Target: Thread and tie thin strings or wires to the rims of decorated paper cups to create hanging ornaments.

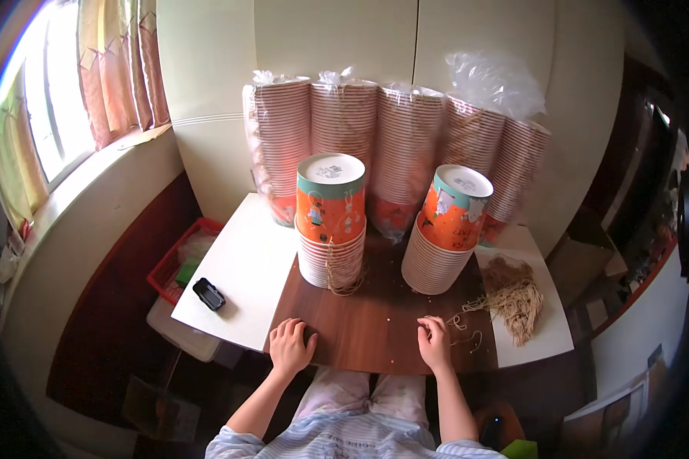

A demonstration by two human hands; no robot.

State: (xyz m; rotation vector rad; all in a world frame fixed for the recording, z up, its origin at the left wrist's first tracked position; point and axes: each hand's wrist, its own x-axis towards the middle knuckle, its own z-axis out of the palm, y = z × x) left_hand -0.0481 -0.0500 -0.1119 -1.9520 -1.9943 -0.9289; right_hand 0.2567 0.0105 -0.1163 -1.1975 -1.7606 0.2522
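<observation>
My left hand (289,348) lies palm down at the near edge of the brown tabletop, holding nothing, its thumb apart from the fingers. On the right, my right hand (435,344) rests on the table with loosely bent fingers and nothing visible in them. Loose twine strands lie beside it, trailing from a tangled beige twine bundle (517,302). Beyond my hands stand two upside-down stacks of paper buckets, orange and green on top with white bases. Twine hangs down the left bucket stack (331,210); the right bucket stack (450,218) leans slightly.
Several tall bucket stacks in clear plastic (344,122) line the back of the table against a pale cabinet (329,46). A small black case (209,294) sits on the white left leaf (241,252). Below it is a red basket (164,268). A curtained window is at left.
</observation>
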